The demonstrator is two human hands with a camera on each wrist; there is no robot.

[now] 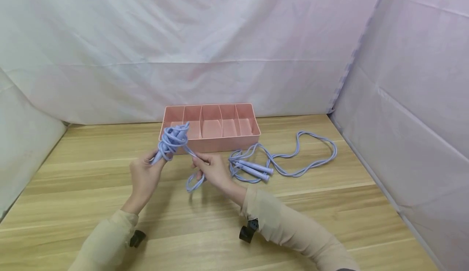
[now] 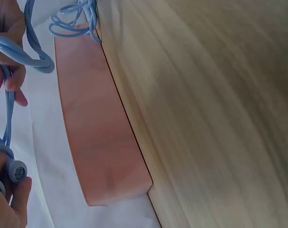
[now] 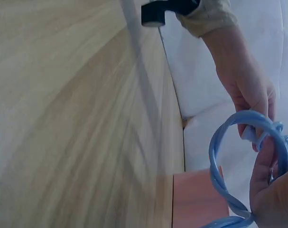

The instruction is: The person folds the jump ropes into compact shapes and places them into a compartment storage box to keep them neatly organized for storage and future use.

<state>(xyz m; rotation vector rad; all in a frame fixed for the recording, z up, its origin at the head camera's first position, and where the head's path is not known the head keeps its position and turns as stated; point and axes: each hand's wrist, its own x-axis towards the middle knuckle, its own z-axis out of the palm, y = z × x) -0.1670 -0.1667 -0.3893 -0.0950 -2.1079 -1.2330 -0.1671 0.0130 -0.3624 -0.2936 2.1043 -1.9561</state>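
Note:
A light blue jump rope (image 1: pixel 174 140) is bundled in the head view, its cord wound several times round its handles. My left hand (image 1: pixel 144 177) grips the handles below the windings; a handle end (image 2: pixel 17 171) shows between its fingers in the left wrist view. To its right, my right hand (image 1: pixel 212 170) pinches the cord that runs from the bundle. A loose loop of cord (image 3: pixel 218 161) hangs from the right hand, clear of the table. Both hands are above the table, in front of a pink box.
The pink box (image 1: pixel 220 144), split by dividers into several compartments, stands at the table's back. A second blue jump rope (image 1: pixel 253 168) lies right of the hands, its two handles side by side and its cord (image 1: pixel 311 166) spread rightward. White cloth (image 1: pixel 205 88) hangs behind the wooden table.

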